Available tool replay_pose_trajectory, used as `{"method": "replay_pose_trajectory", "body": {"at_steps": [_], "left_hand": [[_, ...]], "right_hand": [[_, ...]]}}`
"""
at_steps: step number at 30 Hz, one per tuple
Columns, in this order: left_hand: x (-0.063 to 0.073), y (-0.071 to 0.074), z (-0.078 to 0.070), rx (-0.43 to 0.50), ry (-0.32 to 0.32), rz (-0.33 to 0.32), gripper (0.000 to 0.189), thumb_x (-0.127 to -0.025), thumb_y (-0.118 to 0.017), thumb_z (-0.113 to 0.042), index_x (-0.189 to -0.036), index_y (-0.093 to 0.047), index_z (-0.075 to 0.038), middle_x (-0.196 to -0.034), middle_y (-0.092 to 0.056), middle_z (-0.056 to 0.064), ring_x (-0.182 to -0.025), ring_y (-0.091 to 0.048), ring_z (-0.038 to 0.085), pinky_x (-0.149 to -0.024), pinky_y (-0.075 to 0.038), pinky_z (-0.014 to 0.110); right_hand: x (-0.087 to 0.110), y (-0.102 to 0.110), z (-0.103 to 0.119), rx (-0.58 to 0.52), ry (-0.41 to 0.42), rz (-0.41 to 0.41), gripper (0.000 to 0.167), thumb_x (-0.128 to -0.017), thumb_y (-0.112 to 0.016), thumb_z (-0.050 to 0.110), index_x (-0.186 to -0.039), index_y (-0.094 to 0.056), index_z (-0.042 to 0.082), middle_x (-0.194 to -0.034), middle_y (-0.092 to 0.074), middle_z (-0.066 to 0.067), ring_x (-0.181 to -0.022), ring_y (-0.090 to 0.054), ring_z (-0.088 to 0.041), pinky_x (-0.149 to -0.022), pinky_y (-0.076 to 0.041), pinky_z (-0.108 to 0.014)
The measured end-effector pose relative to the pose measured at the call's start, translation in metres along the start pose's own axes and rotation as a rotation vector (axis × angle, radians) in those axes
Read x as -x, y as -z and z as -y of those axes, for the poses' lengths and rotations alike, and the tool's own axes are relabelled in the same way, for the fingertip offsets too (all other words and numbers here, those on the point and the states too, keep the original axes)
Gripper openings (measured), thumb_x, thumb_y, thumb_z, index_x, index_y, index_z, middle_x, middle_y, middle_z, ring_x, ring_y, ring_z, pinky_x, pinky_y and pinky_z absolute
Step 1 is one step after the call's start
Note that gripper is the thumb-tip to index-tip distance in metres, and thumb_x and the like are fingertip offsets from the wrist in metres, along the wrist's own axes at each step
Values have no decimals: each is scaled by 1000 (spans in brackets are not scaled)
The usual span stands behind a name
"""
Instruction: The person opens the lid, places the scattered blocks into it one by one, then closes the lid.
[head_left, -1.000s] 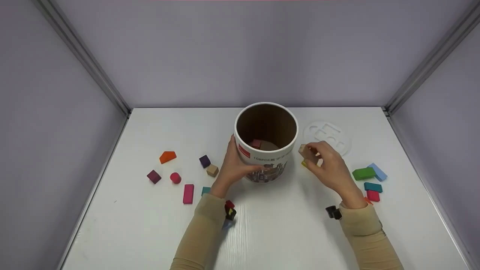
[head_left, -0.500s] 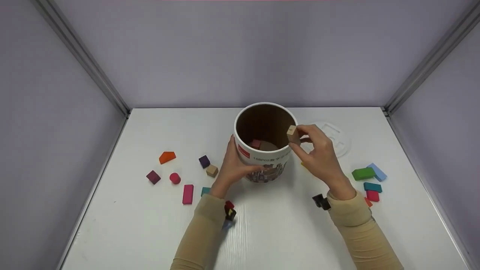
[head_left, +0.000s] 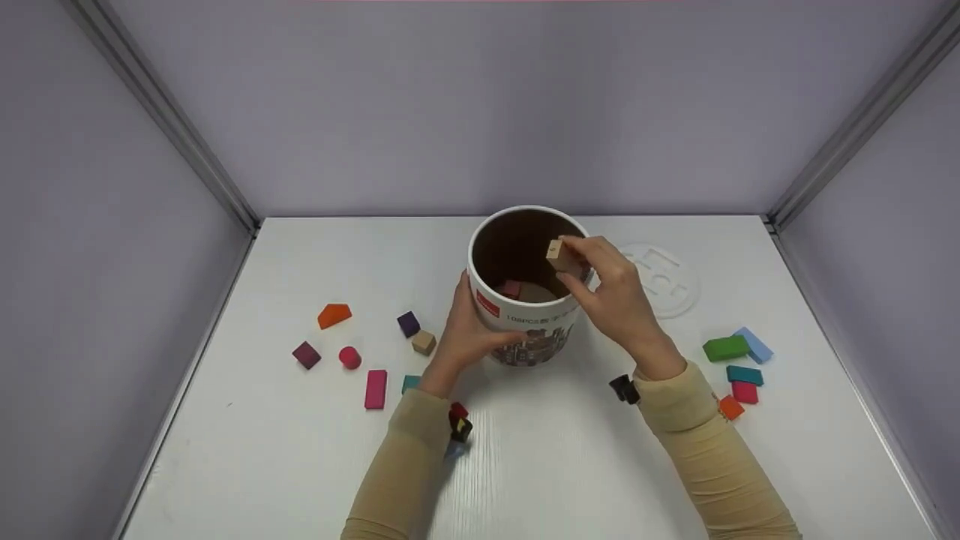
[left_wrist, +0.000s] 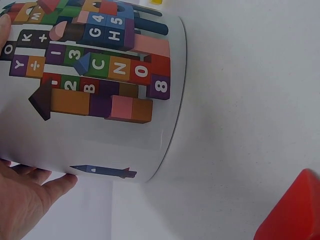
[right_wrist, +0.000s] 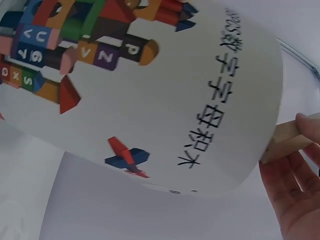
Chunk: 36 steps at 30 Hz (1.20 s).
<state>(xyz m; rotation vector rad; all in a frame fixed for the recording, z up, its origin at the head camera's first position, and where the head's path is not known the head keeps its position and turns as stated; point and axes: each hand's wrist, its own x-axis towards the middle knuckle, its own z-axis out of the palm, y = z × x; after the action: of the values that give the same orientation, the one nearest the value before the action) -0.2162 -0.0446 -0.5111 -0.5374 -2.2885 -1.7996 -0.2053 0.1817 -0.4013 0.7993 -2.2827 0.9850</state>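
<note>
A white cylindrical bucket (head_left: 491, 319) printed with block pictures stands upright near the table's middle, its top uncovered. My left hand (head_left: 469, 330) grips its left side, thumb across the front; in the left wrist view part of that hand (left_wrist: 30, 195) shows against the wall. Between thumb and fingers my right hand (head_left: 611, 289) pinches a plain wooden block (head_left: 556, 255) over the bucket's mouth, at the right of the opening. The right wrist view shows this wooden block (right_wrist: 285, 140) partly behind the rim. A reddish block (head_left: 511, 289) lies on the bucket's floor.
A white round lid (head_left: 664, 281) lies behind my right hand. On the left are several loose blocks, among them an orange one (head_left: 334, 315) and a pink bar (head_left: 376, 389). A green block (head_left: 726, 348) and others lie on the right. Panels enclose the table.
My right hand has carried the wooden block up and leftward, from beside the bucket to over its mouth. The left hand keeps its grip on the bucket.
</note>
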Motion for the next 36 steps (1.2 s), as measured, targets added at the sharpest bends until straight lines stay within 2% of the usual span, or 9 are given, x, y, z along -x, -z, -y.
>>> {"method": "replay_pose_trajectory", "body": {"at_steps": [4, 9, 11, 16, 19, 23, 28, 31, 36], "left_hand": [[1, 1, -4, -10, 15, 7, 131, -55, -99, -25, -156, -16, -15, -150, -37, 11, -136, -39, 26, -112, -31, 49], [-2, -4, 12, -13, 33, 4, 136, -52, -99, -30, -157, -13, -21, -151, -35, 8, -137, -36, 26, -114, -29, 48], [-3, -5, 14, -10, 32, 0, 137, -52, -99, -31, -157, -12, -22, -152, -34, 9, -138, -35, 29, -114, -28, 48], [-1, -2, -1, 22, 20, -3, 134, -53, -100, -24, -156, -16, -15, -149, -37, 8, -137, -37, 29, -113, -28, 48], [-1, 0, -7, 13, 22, 7, 132, -54, -99, -22, -156, -16, -12, -149, -38, 6, -137, -38, 26, -113, -29, 47], [-1, 1, -9, -2, 22, 12, 132, -55, -99, -20, -156, -14, -12, -149, -37, 4, -137, -38, 26, -114, -29, 45], [-1, 0, -8, 5, -7, 4, 131, -55, -99, -20, -156, -15, -11, -150, -36, 6, -137, -38, 29, -113, -30, 47], [0, 0, -8, 5, -6, -1, 131, -55, -99, -22, -156, -16, -12, -149, -37, 3, -137, -39, 24, -113, -30, 46], [-1, -1, -8, 2, -7, 3, 132, -55, -99, -21, -156, -15, -12, -148, -37, 1, -136, -38, 20, -113, -30, 45]], "right_hand": [[2, -1, -6, -19, -65, -26, 51, -87, -74, 5, -134, -55, 3, -114, -60, -13, -104, -59, -25, -88, -51, -34], [13, 4, -16, -18, -142, -80, 48, -87, -75, 7, -131, -55, 0, -116, -59, -13, -107, -57, -24, -88, -53, -39], [19, 6, -22, -14, -185, -88, 49, -86, -75, 5, -130, -55, -1, -116, -58, -14, -107, -57, -23, -88, -54, -41], [40, 11, -39, -11, -332, -57, 56, -86, -75, 3, -135, -49, -2, -117, -56, -17, -107, -57, -25, -89, -53, -43], [53, 12, -52, 14, -417, -9, 57, -87, -74, 5, -137, -46, -1, -119, -54, -18, -108, -55, -28, -91, -52, -46], [70, 10, -70, 63, -510, 105, 53, -89, -72, 8, -135, -48, -2, -120, -54, -20, -110, -52, -33, -93, -49, -49], [87, 5, -89, 88, -563, 237, 46, -89, -71, 9, -129, -54, -5, -119, -55, -24, -110, -53, -40, -92, -47, -52], [95, 2, -97, 104, -593, 298, 45, -89, -71, 11, -128, -55, -6, -120, -55, -25, -112, -53, -42, -94, -45, -55], [105, -2, -108, 182, -650, 400, 51, -90, -70, 13, -136, -51, -2, -127, -52, -27, -116, -51, -43, -95, -45, -57]]}}
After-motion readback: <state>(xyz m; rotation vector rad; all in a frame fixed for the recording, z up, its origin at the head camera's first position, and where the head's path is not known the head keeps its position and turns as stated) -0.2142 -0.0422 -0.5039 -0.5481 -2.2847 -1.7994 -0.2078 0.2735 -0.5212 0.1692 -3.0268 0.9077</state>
